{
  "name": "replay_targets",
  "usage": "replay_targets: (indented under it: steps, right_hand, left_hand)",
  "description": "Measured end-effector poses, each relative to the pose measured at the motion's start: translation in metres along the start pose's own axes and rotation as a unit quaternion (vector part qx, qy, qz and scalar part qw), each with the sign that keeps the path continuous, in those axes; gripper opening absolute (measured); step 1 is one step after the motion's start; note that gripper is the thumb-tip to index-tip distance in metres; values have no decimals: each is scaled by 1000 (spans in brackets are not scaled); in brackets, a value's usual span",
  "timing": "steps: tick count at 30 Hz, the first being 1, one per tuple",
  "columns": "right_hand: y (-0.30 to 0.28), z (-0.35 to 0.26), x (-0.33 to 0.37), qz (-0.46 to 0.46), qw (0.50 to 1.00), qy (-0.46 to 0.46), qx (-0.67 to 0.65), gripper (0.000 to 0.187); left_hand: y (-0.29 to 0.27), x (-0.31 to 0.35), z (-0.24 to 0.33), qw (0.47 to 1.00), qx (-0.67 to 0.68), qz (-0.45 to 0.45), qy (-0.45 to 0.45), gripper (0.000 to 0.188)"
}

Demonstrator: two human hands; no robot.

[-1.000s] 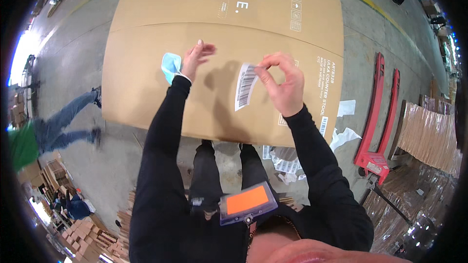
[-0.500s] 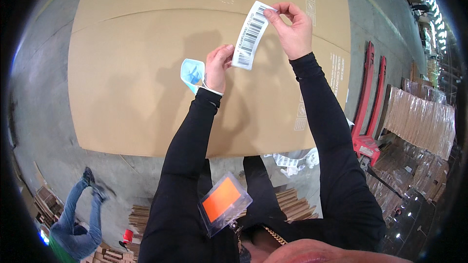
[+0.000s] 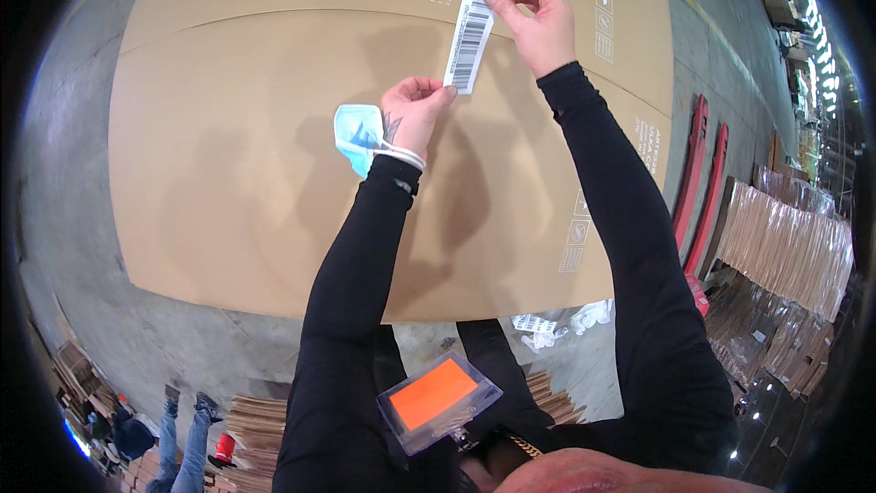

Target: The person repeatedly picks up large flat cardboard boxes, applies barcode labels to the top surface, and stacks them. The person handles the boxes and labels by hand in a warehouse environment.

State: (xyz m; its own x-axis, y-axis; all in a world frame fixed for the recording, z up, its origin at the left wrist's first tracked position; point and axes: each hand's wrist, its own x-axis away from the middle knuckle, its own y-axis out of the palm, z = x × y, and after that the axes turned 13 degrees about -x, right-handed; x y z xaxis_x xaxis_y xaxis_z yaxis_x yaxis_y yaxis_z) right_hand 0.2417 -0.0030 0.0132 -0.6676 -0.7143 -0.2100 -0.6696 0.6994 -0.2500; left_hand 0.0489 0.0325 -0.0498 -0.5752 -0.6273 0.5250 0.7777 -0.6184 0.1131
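A white barcode label is stretched between my two hands, above a large brown cardboard box. My right hand pinches its far end between thumb and fingers. At the near end, my left hand grips the lower corner. Around my left wrist hang the loops of a light blue face mask, which dangles on the outer side. Shadows of my arms and the label fall on the box top, so a gap under the label seems likely, though its size is hard to judge.
Red pallet-jack forks lie right of the box, beside wrapped cardboard stacks. Crumpled white paper is on the floor near my legs. Behind at lower left, a person in jeans stands near flat cardboard.
Both hands and the label have shifted slightly farther up in view. My left hand has turned, its thumb now over the label's near corner. The person at lower left has moved.
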Motion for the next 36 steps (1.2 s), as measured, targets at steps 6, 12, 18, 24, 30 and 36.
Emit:
replay_targets:
  steps: [6, 12, 18, 24, 30, 36]
  right_hand:
    - [-14, 98, -76, -9, 997, 66, 29, 31]
    - [5, 165, -150, -16, 983, 183, 18, 23]
    - [18, 211, -185, -1, 991, 114, 74, 24]
    - [30, 227, -195, 3, 986, 120, 115, 22]
    - [31, 238, -200, 8, 975, 124, 186, 26]
    - [34, 234, -200, 3, 963, 145, 227, 32]
  left_hand:
    - [30, -81, 2, 999, -44, 29, 4, 24]
    - [33, -164, -7, 984, -79, 147, 54, 19]
    - [39, -210, -8, 948, -215, 206, 113, 26]
    - [28, -225, 15, 974, -222, 37, -37, 67]
    - [46, -225, 19, 960, -262, 94, -18, 37]
    - [45, -236, 18, 928, -351, 121, -5, 27]
